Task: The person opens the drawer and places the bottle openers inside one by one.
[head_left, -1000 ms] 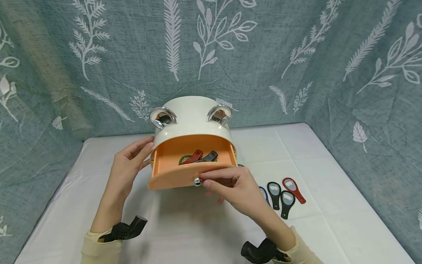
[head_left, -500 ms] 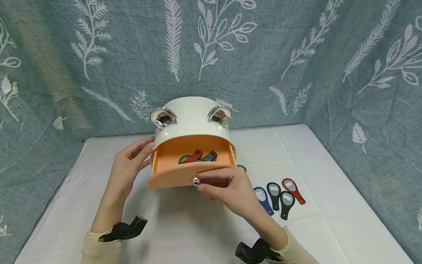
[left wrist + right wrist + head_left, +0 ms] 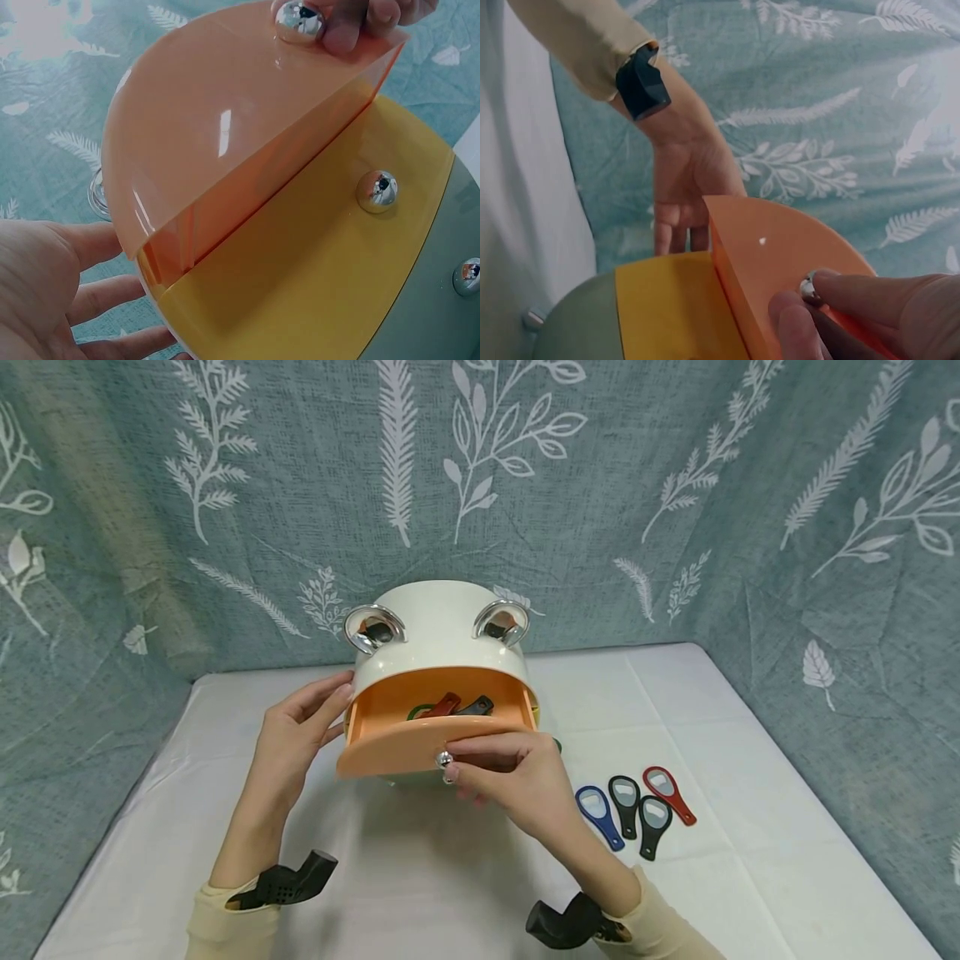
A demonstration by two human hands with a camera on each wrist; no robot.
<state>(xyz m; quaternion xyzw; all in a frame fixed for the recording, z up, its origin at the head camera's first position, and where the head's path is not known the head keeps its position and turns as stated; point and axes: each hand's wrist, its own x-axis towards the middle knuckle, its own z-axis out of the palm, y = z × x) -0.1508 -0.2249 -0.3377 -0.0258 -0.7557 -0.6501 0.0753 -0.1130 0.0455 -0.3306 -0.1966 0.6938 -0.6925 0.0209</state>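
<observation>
A white frog-like drawer cabinet with two chrome ring eyes stands on the table. Its top orange drawer is pulled out, showing red and dark handles and a bit of green inside. My right hand pinches the drawer's round silver knob between thumb and fingers. On the cabinet's left side rests my left hand, its fingers extended against the wall. Below the orange drawer, a yellow drawer and a green one are closed, as the left wrist view shows.
Right of the cabinet lie several bottle openers: a blue one, two black ones and a red one. A green piece peeks out behind my right hand. A leaf-patterned curtain surrounds the white-covered table.
The orange drawer has slid a little inward, hiding more of its contents. My right hand has moved slightly left and away with the knob, uncovering the blue opener. The left hand stays in place.
</observation>
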